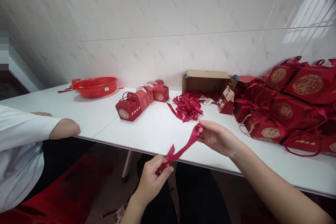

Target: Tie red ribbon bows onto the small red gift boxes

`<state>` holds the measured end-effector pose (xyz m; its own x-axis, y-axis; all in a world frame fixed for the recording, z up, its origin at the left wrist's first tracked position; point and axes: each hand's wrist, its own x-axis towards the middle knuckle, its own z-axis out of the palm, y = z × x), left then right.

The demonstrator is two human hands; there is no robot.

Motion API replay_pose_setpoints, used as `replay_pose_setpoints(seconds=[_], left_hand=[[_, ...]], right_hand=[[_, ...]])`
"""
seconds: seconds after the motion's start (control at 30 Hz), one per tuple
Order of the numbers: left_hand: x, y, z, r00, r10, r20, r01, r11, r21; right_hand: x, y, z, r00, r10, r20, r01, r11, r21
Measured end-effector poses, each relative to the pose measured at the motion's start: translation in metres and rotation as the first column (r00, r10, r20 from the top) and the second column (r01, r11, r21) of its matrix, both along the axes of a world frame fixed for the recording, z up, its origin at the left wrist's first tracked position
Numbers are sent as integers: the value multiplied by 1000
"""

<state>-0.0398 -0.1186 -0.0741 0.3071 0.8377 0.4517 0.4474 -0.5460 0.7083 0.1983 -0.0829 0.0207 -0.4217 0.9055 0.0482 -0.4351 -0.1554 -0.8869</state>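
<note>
A dark red ribbon is stretched between my two hands, just over the table's front edge. My left hand pinches its lower end, and a short loose tail sticks up there. At the upper end, my right hand is closed on the ribbon, which curls into a loop by the fingertips. Beyond my hands a tangled pile of red ribbons lies on the white table. Left of that pile stand several red gift boxes with cord handles and gold print.
A red plastic basin is at the left. An open cardboard box leans near the wall, with a small red box before it. Many filled-looking red boxes are heaped at right. Another person's arm rests at the left edge.
</note>
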Motion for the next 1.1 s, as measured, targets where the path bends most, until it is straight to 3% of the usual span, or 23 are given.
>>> replay_pose_setpoints(seconds=[0.1,0.23,0.47,0.53,0.6,0.67,0.7,0.77,0.83,0.9,0.93,0.97,1.1], left_hand=[[-5,-17,1,999,-16,34,18,998,-60],[-9,-34,-2,999,5,43,1,989,-145],[-19,-59,-17,997,76,-23,-79,981,-178],[-24,-66,-13,995,27,-101,-45,982,-182],[-33,-64,-5,972,-97,-213,61,983,-173],[-45,-44,6,942,-164,-292,139,985,-105],[-52,-27,12,961,-77,-264,80,997,1],[-68,22,26,967,238,-91,-220,961,169],[-82,82,41,840,535,91,-542,819,188],[-93,138,55,654,748,111,-754,634,173],[-96,162,61,588,807,60,-800,569,191],[-99,181,65,555,832,-10,-812,544,211],[-104,222,69,522,835,-172,-831,544,120]], right_hand=[[0,4,4,979,-67,-191,36,986,-162],[-1,15,-2,939,-156,-305,79,965,-248],[0,41,-18,882,-354,-310,170,855,-490],[5,51,-23,857,-417,-303,226,833,-505],[12,63,-31,845,-456,-280,282,824,-491],[21,76,-45,852,-465,-242,324,830,-454],[25,83,-53,856,-464,-228,337,836,-434],[32,92,-69,861,-462,-211,351,842,-410],[35,97,-82,870,-449,-202,344,848,-403],[35,98,-90,885,-424,-192,325,858,-397],[33,97,-92,893,-410,-188,314,864,-393],[32,96,-92,899,-398,-186,304,869,-389],[27,93,-91,916,-366,-161,284,878,-385]])
